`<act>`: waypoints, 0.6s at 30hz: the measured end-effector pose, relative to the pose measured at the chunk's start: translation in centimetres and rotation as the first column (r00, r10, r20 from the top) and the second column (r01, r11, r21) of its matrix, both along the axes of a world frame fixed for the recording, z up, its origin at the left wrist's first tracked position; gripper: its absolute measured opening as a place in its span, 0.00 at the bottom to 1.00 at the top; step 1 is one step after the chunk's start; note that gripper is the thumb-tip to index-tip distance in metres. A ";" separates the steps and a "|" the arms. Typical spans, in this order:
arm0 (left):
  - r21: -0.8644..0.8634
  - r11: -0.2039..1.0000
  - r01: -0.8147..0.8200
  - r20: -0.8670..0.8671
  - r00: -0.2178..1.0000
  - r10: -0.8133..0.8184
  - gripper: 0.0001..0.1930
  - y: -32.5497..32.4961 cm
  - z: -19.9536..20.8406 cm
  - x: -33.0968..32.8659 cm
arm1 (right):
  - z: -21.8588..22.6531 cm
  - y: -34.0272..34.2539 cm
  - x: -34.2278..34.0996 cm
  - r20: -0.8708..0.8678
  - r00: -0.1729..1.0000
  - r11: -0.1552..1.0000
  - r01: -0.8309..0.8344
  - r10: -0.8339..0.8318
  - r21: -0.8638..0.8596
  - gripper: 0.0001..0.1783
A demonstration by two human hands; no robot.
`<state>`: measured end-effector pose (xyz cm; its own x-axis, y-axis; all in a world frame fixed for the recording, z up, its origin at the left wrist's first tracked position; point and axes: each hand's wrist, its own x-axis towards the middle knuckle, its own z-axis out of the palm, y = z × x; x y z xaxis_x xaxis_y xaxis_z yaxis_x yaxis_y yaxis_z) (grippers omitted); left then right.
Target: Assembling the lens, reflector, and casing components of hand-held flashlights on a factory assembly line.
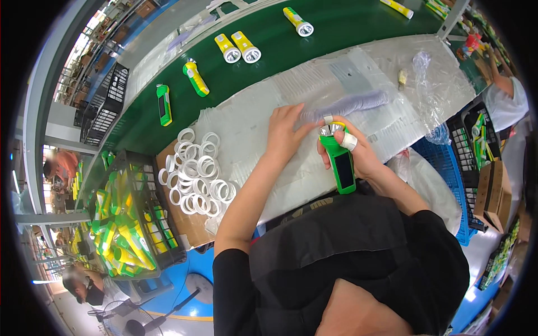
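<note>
My right hand [358, 150] is wrapped round a green flashlight [339, 163] with a dark panel on its side, its lamp head pointing away from me. White tape covers parts of its thumb and a finger. My left hand [284, 133] is beside the lamp head, fingers stretched out and apart, at the left end of a row of thin clear discs [358, 105]. I see nothing held in it, though its fingertips are partly hard to make out. A pile of white rings [197, 172] lies left of my left forearm.
A dark crate [162, 246] full of green and yellow flashlights stands at left. Several flashlights [245, 47] lie on the green belt [168, 73] beyond the plastic-covered table [252, 106]. At right are a blue crate [448, 173], a cardboard box [492, 193] and a co-worker [507, 101].
</note>
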<state>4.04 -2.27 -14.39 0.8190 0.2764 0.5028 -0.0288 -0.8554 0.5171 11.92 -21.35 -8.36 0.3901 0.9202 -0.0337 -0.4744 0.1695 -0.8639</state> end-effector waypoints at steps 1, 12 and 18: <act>-0.081 0.996 -0.034 0.033 0.999 0.036 0.24 0.1 0.4 -0.4 | 0.0 0.1 0.0 -0.005 1.000 1.000 -0.002 0.002 -0.002 0.28; -0.051 0.996 0.073 0.267 0.962 -0.057 0.18 -2.8 7.1 -7.9 | 1.6 4.5 -1.8 0.135 0.951 0.960 -0.280 0.280 -0.018 0.23; -0.169 0.976 0.135 0.359 0.931 -0.067 0.18 -2.1 6.3 -8.5 | 0.6 6.8 -3.0 0.220 0.898 0.920 -0.392 0.380 0.011 0.20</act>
